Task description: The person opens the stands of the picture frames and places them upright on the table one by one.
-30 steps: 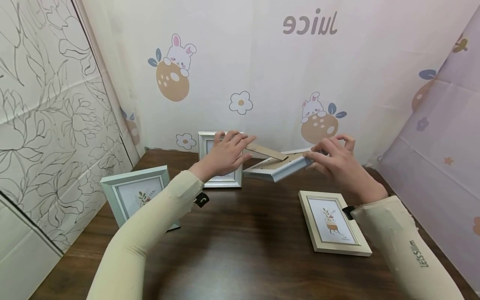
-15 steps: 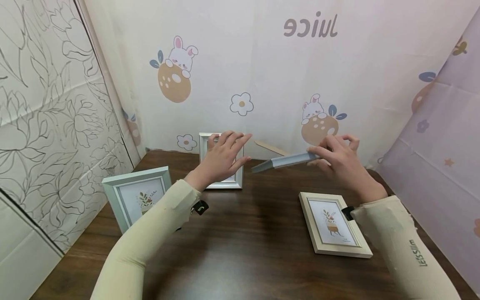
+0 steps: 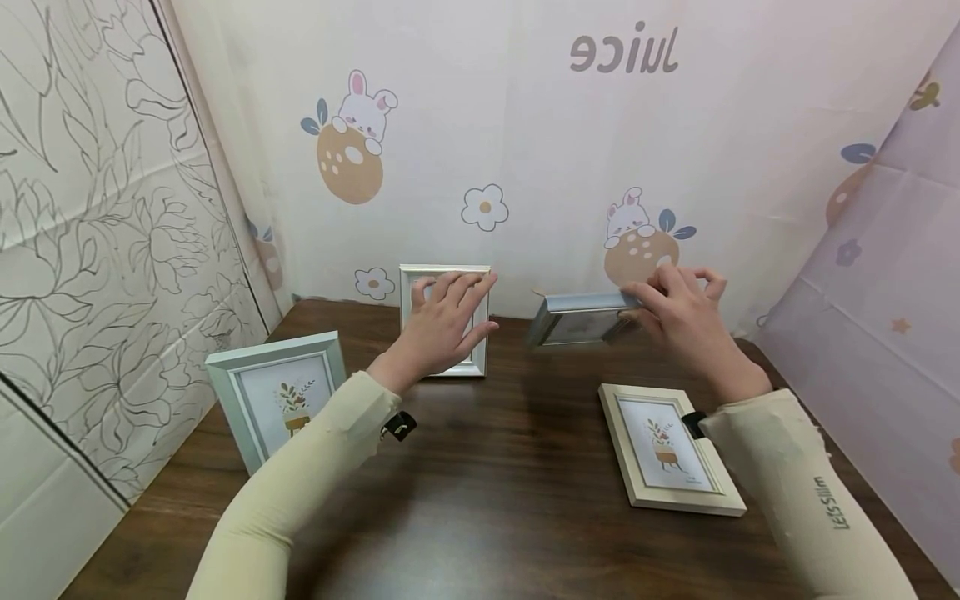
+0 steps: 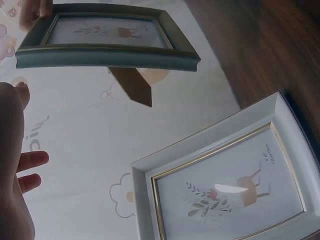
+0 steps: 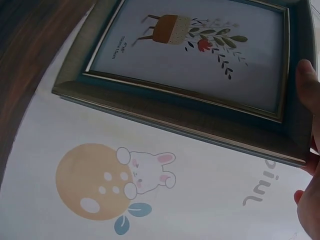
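My right hand [image 3: 678, 321] pinches the edge of a blue picture frame [image 3: 585, 315], held tilted above the table with its picture side toward me. In the right wrist view the thumb lies on the border of this blue frame [image 5: 190, 112]; a potted-plant print shows behind its glass. Its brown backing stand [image 4: 132, 85] sticks out behind it in the left wrist view. My left hand [image 3: 438, 329] has its fingers spread and holds nothing. Behind that hand a white picture frame [image 3: 480, 362] stands upright, partly covered by it.
A green picture frame [image 3: 225, 371] stands at the left, partly behind my left sleeve. A cream picture frame [image 3: 618, 433] lies face up at the right on the dark wood table [image 3: 480, 492]. A printed curtain [image 3: 540, 150] hangs behind.
My right hand has tipped the blue frame from back side up to picture side toward me, and its stand has swung out of sight behind. My left hand has drawn slightly back from it.
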Demonstrator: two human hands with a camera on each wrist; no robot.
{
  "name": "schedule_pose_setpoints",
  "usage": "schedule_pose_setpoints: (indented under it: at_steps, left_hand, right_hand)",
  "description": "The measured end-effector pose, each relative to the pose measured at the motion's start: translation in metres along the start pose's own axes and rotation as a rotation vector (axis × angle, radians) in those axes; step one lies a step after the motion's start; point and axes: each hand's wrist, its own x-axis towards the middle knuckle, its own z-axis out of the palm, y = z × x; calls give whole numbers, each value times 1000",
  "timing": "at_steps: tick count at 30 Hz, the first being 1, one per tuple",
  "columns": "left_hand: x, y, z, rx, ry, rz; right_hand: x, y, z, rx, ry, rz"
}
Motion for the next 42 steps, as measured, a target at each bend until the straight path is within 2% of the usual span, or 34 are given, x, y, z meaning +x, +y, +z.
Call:
schedule_pose_setpoints:
  at_steps: [14, 21, 32, 37, 42]
  left_hand:
    - [-5, 7, 13, 36, 60, 6]
    - [-12, 18, 27, 65, 21, 1]
    - [-25, 34, 50, 74, 38, 32]
    - [-33, 42, 57, 53, -34, 19]
    - [-35, 46, 62, 69, -44, 17]
  right_hand:
    - [6, 1, 6, -9, -32, 123]
    - [9, 0, 10, -1, -70, 199]
    - [14, 3, 13, -14, -156, 323]
    - [13, 5, 17, -22, -184, 350]
    - [12, 8, 21, -22, -194, 360]
